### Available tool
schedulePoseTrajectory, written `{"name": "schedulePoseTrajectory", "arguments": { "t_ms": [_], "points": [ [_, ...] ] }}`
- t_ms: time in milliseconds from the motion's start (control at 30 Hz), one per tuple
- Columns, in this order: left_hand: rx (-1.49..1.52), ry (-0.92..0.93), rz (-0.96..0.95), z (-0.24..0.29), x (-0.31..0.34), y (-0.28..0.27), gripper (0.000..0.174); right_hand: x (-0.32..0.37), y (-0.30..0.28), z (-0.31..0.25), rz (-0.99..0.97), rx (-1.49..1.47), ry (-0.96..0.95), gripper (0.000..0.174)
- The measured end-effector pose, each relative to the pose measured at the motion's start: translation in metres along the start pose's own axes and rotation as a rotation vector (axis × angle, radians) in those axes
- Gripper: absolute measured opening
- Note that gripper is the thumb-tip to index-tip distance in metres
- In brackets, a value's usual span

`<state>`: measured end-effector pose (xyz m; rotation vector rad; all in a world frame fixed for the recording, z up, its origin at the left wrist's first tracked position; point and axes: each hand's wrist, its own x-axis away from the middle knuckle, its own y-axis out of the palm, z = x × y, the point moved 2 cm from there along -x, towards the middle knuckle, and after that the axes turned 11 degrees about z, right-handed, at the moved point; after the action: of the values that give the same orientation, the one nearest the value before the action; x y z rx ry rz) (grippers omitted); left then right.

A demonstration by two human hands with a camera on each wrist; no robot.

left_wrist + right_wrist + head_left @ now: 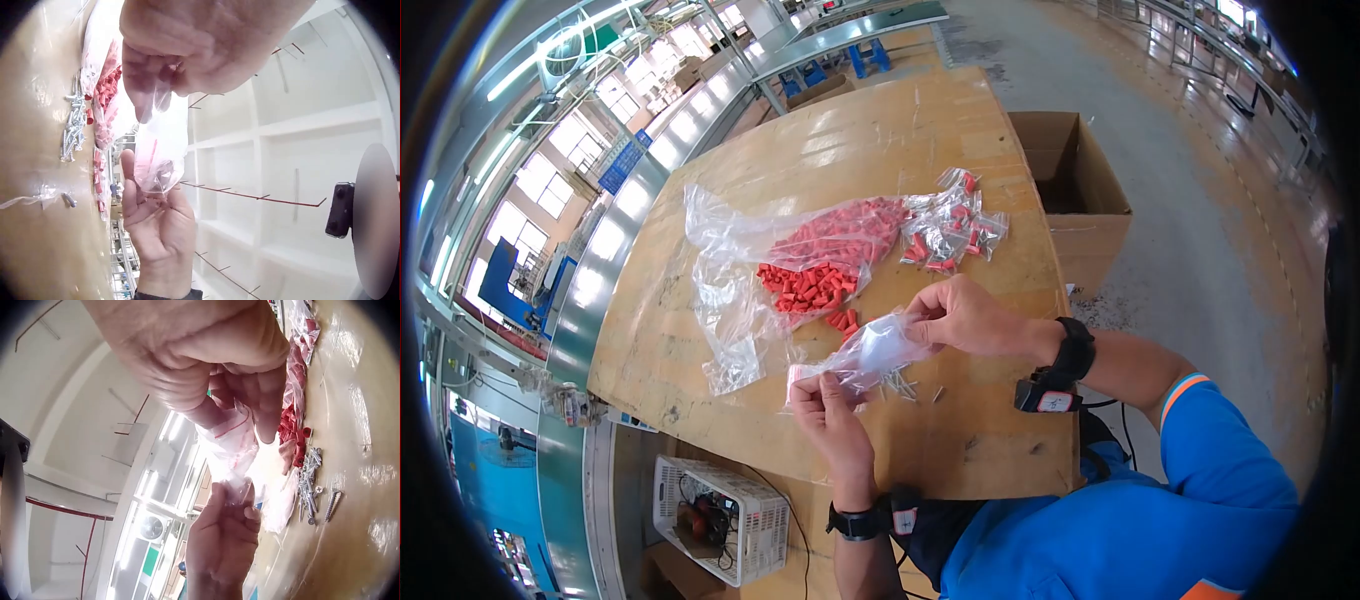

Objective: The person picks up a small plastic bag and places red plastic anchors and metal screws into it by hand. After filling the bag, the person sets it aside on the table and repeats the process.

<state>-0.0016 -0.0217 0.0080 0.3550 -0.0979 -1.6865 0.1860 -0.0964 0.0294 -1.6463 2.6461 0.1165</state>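
Note:
Between both hands, over the table, a clear plastic bag (878, 348) with a red line along one edge is stretched. My left hand (834, 418) pinches one end between thumb and fingers. At the other end, my right hand (968, 318) pinches the plastic with thumb and forefinger. Just below the bag lies a small heap of silver screws (307, 487), with one screw (334, 505) apart from it. Beyond the hands, small red plastic sleeves (810, 288) spill from a large clear bag (735, 225), which holds many more.
Small clear packets (953, 228) with red pieces lie at the far right of the wooden table (850, 130). A cardboard box (1090, 235) stands beyond the table's right edge. Below the near left edge is a white crate (758, 540) with cables. A metal conveyor line (615, 235) runs along the left.

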Motion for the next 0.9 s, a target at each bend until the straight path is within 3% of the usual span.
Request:
{"name": "schedulePoseTrajectory", "arguments": {
  "t_ms": [267,400,500,633,733,867,900],
  "points": [
    [-0.006,-0.050,0.075,0.000,-0.014,-0.013,0.013,-0.004,-0.010,-0.007,0.022,-0.015,0.036,0.020],
    [0.013,-0.073,0.193,0.002,-0.052,-0.054,0.011,-0.011,-0.024,-0.009,0.036,-0.169,0.076,0.018],
    [0.023,-0.095,0.327,0.004,-0.082,-0.092,0.011,-0.009,-0.025,-0.014,-0.003,-0.262,0.181,0.018],
    [0.020,-0.135,0.657,0.003,-0.121,-0.147,0.013,-0.006,-0.016,-0.016,-0.076,-0.299,0.251,0.019],
    [-0.052,-0.201,0.642,-0.003,-0.147,-0.167,0.015,-0.006,-0.006,-0.019,-0.121,-0.316,0.289,0.019],
    [-0.298,-0.154,0.515,-0.018,-0.159,-0.139,0.019,-0.007,0.011,-0.021,-0.175,-0.382,0.379,0.020],
    [-0.305,-0.274,0.435,-0.014,-0.157,-0.127,0.030,-0.008,0.017,-0.022,-0.185,-0.401,0.414,0.020]
  ]
}}
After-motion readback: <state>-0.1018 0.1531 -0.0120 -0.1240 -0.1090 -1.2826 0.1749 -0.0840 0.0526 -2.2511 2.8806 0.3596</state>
